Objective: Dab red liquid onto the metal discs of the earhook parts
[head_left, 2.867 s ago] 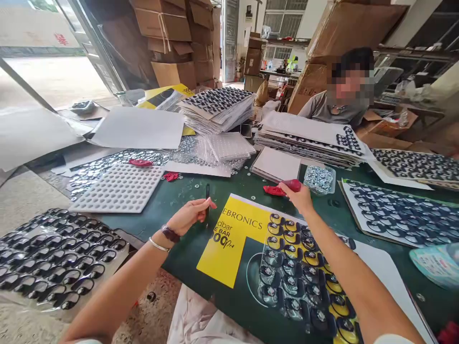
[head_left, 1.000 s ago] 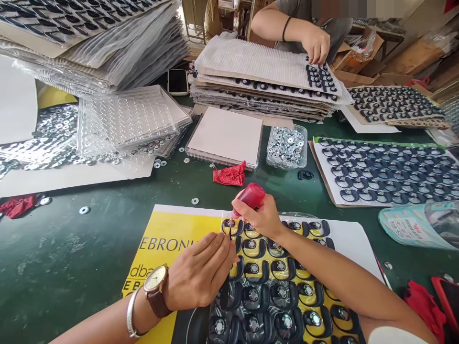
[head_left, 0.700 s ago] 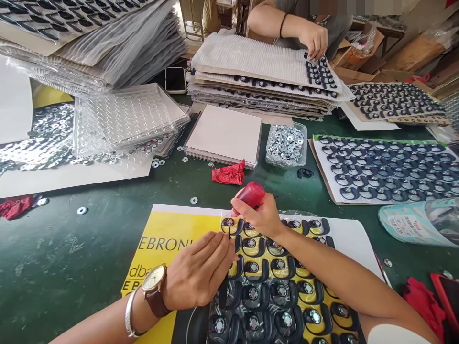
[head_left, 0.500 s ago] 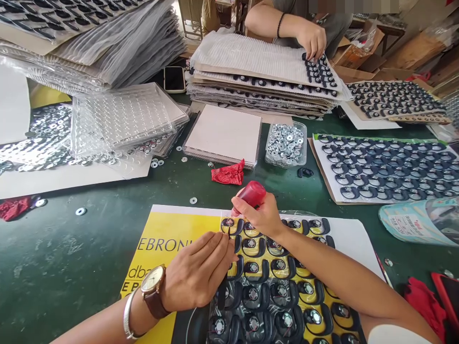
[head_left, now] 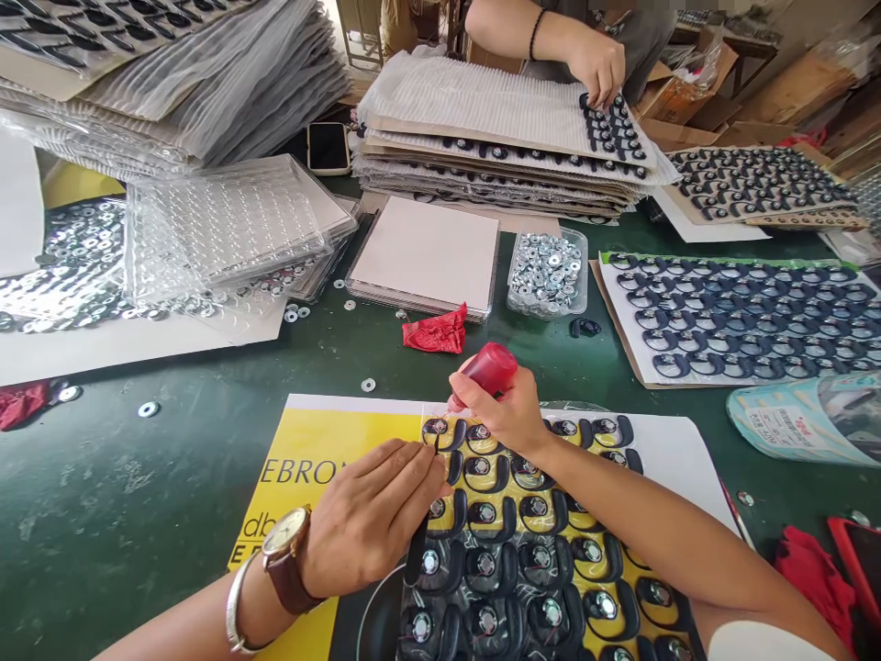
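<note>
My right hand [head_left: 513,413] is wrapped round a small red squeeze bottle [head_left: 492,367], tilted so its lower end points down toward the far left of the parts sheet. My left hand [head_left: 385,514], wearing a watch [head_left: 285,532], pinches dark tweezers [head_left: 436,444]; their fine tip stands at a black hook-shaped part with a round metal centre [head_left: 439,428]. Most of the tweezers lies behind the fingers. Rows of such parts sit in a clear plastic sheet [head_left: 513,473] over a yellow and black printed board [head_left: 323,431]. The bottle's nozzle is hidden by my right fingers.
Beyond are a tub of metal washers [head_left: 547,275], a white card stack [head_left: 427,243] and a red cloth [head_left: 435,330]. Another tray of black parts [head_left: 750,317] lies right. A co-worker's hand [head_left: 597,69] touches parts on a tall stack [head_left: 474,110]. Loose washers [head_left: 149,409] dot the table.
Both hands stay at the same corner part. The bottle and right hand have shifted very slightly right, and the left hand slightly left. The camera view has moved a little.
</note>
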The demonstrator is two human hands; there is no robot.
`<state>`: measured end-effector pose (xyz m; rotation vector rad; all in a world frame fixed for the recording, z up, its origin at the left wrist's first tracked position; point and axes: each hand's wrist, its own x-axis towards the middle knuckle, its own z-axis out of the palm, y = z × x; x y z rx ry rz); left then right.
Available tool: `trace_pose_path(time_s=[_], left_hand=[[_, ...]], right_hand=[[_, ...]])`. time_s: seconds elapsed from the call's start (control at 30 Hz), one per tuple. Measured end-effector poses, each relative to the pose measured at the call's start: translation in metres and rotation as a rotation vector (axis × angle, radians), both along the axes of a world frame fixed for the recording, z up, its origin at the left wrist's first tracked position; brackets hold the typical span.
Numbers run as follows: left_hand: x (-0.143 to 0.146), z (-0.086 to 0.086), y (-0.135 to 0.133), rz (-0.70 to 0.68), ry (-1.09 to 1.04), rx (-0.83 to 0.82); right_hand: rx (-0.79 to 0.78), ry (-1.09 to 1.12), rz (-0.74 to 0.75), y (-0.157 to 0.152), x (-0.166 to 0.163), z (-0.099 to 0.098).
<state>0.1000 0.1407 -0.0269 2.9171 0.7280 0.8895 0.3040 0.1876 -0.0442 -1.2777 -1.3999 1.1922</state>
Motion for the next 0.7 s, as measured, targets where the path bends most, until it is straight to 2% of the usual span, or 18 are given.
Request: trace_pose_path(time_s=[0.33, 0.5, 0.7], left_hand=[[0.000, 0.006, 0.004, -0.003, -0.022, -0.046], [0.000, 0.010, 0.009, 0.016, -0.070, -0.167], [-0.005, 0.005, 0.012, 0.048, -0.108, -0.300]], right_hand=[[0.026, -0.061, -0.002, 0.000, -0.002, -0.005], [0.076, -0.135, 0.005, -0.001, 0.001, 0.003], [0.070, -0.131, 0.013, -0.003, 0.002, 0.005]])
